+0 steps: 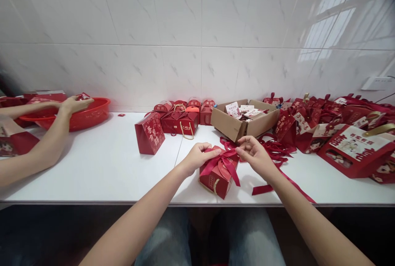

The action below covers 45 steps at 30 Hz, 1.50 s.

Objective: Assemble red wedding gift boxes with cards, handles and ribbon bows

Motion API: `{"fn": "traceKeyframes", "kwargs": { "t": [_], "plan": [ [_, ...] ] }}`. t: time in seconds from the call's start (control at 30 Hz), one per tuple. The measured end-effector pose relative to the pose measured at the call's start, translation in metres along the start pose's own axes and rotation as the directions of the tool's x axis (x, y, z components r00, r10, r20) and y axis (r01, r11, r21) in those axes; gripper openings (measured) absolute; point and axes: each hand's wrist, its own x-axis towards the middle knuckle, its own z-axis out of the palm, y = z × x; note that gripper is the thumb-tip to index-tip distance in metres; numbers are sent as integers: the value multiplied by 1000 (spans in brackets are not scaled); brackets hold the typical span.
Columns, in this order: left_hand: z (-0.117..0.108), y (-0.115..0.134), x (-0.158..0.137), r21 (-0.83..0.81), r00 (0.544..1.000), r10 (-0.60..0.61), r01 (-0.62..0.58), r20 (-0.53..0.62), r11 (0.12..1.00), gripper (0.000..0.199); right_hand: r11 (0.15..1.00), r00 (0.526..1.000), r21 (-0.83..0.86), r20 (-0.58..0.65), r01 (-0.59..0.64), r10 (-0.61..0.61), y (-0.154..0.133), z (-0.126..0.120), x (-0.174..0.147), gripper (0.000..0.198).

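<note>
the white table (pixel 101 175) carries an open cardboard box (pixel 226 125) toward its back edge. near the middle of its front edge sits a red gift box (pixel 217 179). the left hand (pixel 198 157) clamps the left loop of the ribbon bow (pixel 224 159) on top; the right hand (pixel 254 154) pinches its right loop.

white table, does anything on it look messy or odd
The loose, dark red fabric ribbons lie tangled beside the open brown cardboard box, one trailing to the front edge of the white table.
</note>
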Motion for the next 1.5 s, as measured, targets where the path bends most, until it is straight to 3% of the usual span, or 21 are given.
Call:
{"fn": "traceKeyframes", "kwargs": {
  "t": [0.13,0.27,0.33,0.43,0.5,0.57,0.63,0.77,0.83,0.97,1.27,1.5],
  "plan": [
    [-14,-4,-3,-137,999,29,-24,30,990,41,996,997,-60,-46,-60,57,11,-12,-15,49],
    [-22,-12,-8,-194,996,16,2,91,981,28,996,991,-56,108,-73,79,28,-4,-48,82],
    [-23,-14,-12,-183,993,6,16,116,983,24,993,985,-82,144,-88,99,33,8,-62,107],
    [-21,-10,-19,-84,989,34,-22,141,996,23,983,987,-153,111,-97,115,29,21,-68,127],
    [-19,-3,-23,28,984,80,-85,157,996,27,987,999,-163,43,-15,22,17,20,-64,132],
    [-19,6,-27,129,975,112,-138,191,982,31,982,990,-132,-3,136,-138,-1,12,-57,123],
    [-20,14,-28,182,967,117,-160,227,970,31,965,972,-114,30,234,-232,-24,4,-47,93],
    [-19,22,-20,166,967,96,-137,236,977,30,950,993,-293,64,112,-98,-58,7,-24,33],
    [-18,22,-14,150,966,90,-129,242,980,31,935,986,-347,165,69,-12,-63,13,-14,21],
    [-17,20,-4,168,961,92,-138,260,976,34,923,949,-384,290,-1,121,-55,19,-4,18],
    [-16,8,11,246,934,192,-271,301,931,34,925,951,-371,307,78,43,-46,26,-6,9],
    [-20,16,14,533,918,251,-384,306,754,40,917,957,-394,283,63,56,-43,32,-6,8]
  ]
}}
